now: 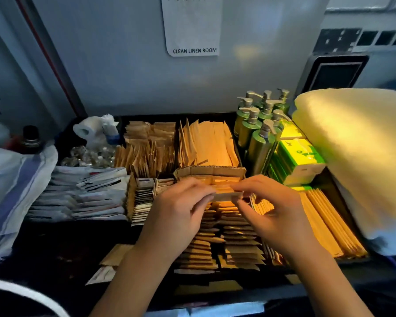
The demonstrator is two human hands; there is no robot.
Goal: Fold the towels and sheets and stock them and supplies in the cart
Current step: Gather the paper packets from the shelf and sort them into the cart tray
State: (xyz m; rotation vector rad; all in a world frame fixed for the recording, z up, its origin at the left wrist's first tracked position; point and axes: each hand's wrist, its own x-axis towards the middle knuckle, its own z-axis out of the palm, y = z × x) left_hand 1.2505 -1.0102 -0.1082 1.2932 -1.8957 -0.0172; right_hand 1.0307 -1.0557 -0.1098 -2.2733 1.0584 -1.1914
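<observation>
Kraft-brown paper sachets (217, 234) are filling most of the cart tray (62, 255), standing in packed rows; the supplies side of the job is looking well along, though the near left of the tray is lying in shadow and I cannot tell what it is holding. Both hands are working over the middle compartment; the left hand (181, 211) and the right hand (272, 213) are each pinching an end of a small pale packet (226, 195), fingers curled round it, holding it just above the sachets, seemingly about to be slotted in. Green pump bottles (258, 124) are standing at the back right, with green-and-white boxes (300, 159) beside them; their print is too blurred to read. One folded pale towel (361, 156) is sitting at the right edge; no other linen is showing, so folding progress is unclear. A paper sign (193, 26) on the wall is reading "CLEAN LINEN ROOM".
</observation>
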